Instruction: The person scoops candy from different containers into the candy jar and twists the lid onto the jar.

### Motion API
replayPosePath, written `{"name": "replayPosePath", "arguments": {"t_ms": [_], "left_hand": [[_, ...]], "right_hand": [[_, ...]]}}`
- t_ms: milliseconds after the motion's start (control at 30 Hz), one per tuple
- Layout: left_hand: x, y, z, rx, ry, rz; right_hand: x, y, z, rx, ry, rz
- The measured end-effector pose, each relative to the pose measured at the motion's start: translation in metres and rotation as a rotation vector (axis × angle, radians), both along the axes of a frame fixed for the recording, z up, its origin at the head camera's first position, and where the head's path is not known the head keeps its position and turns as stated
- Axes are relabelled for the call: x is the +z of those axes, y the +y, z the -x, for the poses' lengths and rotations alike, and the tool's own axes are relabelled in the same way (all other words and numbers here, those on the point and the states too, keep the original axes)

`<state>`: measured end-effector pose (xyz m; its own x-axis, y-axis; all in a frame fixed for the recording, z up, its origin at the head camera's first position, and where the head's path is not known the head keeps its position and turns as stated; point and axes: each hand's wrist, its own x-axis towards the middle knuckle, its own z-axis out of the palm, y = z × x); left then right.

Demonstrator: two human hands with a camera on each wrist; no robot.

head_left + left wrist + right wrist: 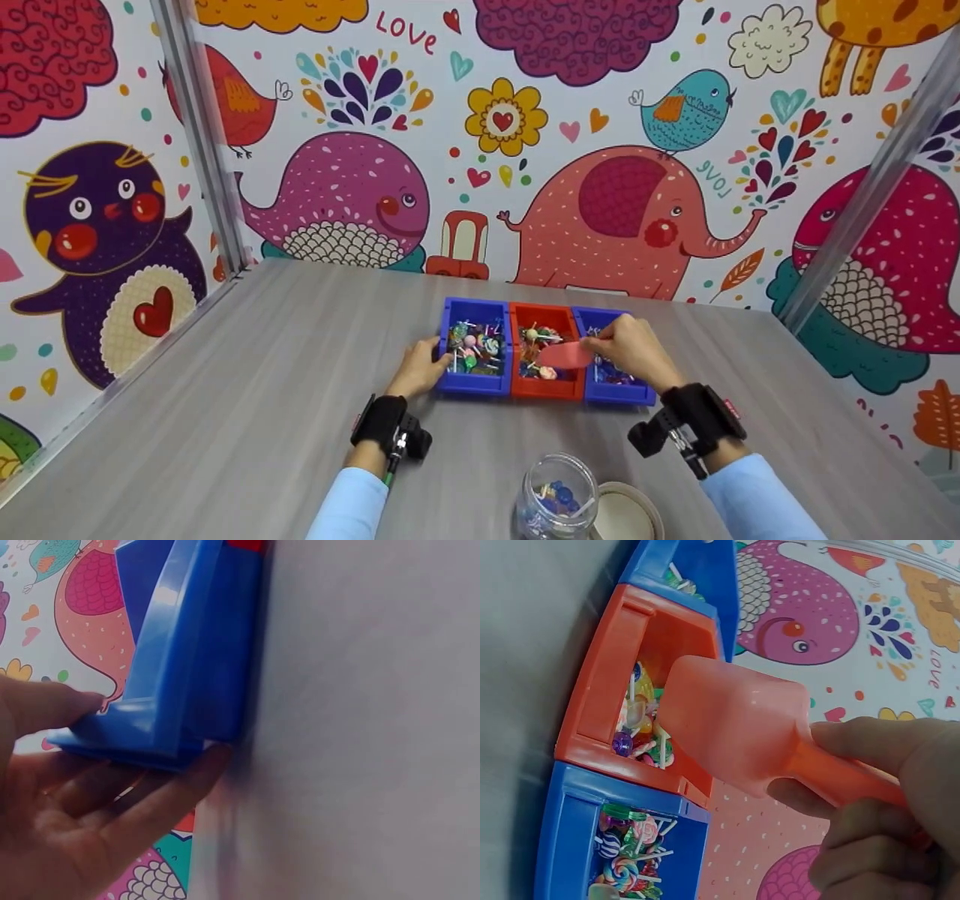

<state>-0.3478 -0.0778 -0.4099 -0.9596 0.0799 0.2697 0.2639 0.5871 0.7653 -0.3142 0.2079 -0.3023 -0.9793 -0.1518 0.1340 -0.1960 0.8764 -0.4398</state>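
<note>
In the head view my left hand (417,369) grips the outer side of the left blue bin (474,384). The left wrist view shows the thumb over the rim of that blue bin (217,667) and the fingers along its outside. My right hand (637,352) holds a pinkish-orange scoop (564,355) by its handle, over the red middle bin (546,387). Seen from the right wrist, the scoop (731,724) hangs above lollipops and wrapped candies (641,720), and its inside is hidden. The right blue bin (621,394) also holds candies.
A clear jar (556,499) with some candies inside stands near the table's front edge. Beside it lies a round, pale lid (626,514). The bins stand side by side on the grey table (300,375), before a wall with cartoon animals (607,217).
</note>
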Motion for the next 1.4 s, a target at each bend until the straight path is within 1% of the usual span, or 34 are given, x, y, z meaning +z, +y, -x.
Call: {"name": "replayPosePath", "arguments": {"t_ms": [267,533,667,833,900,1067,1200,1400], "left_hand": [[0.001,0.0,-0.001,-0.006,-0.006,-0.007],[0.0,-0.001,-0.001,-0.012,0.001,-0.007],[0.0,-0.002,0.0,-0.01,0.009,-0.011],[0.001,-0.001,-0.001,-0.005,-0.014,-0.012],[0.001,-0.001,-0.001,-0.004,-0.022,-0.01],[0.001,0.0,-0.001,-0.003,-0.03,-0.012],[0.001,-0.001,-0.001,-0.001,-0.038,-0.022],[0.002,-0.001,0.0,-0.007,-0.036,-0.017]], "right_hand": [[-0.001,-0.011,0.008,-0.079,-0.059,-0.122],[0.016,-0.027,0.014,-0.157,-0.164,-0.211],[0.021,-0.037,0.017,-0.185,-0.169,-0.253],[0.023,-0.046,0.017,-0.202,-0.17,-0.3],[0.022,-0.047,0.018,-0.202,-0.18,-0.303],[0.013,-0.046,0.022,-0.197,-0.196,-0.267],[0.005,-0.046,0.024,-0.198,-0.191,-0.247],[-0.006,-0.047,0.029,-0.199,-0.156,-0.239]]}}
